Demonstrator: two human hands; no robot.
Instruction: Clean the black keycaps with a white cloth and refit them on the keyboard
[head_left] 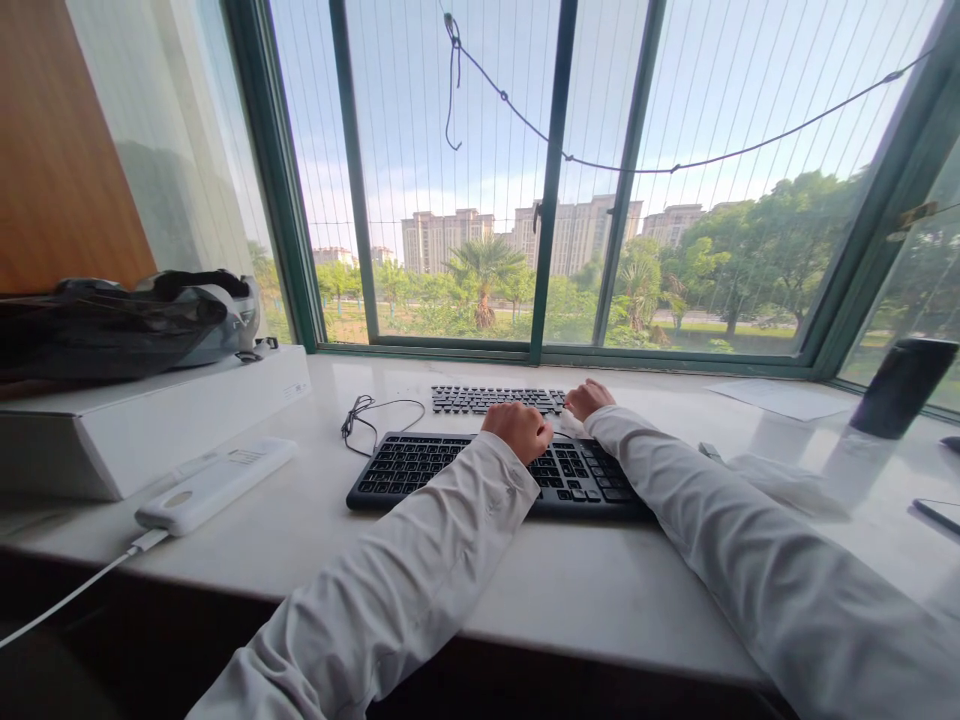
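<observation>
A black keyboard (pixel 420 460) lies on the white counter in front of me. Behind it, small black keycaps (pixel 480 394) are set out in rows, with pale counter showing between them. My left hand (pixel 519 430) is closed above the middle of the keyboard; whatever its fingers hold is hidden behind the knuckles. At the right end of the keycap rows, my right hand (pixel 589 399) is curled shut with its fingertips pointing down and left. Anything in that pinch is too small or too covered to make out. The keyboard's thin black cable (pixel 361 425) is coiled at the back left.
To the left are a white box (pixel 217 410) with a black bag (pixel 112 325) on top, and a white power bank (pixel 217 488) with a cable plugged in. Crumpled clear plastic (pixel 784 482), paper (pixel 780 400) and a dark cylinder (pixel 904 388) sit at right. Windows line the back.
</observation>
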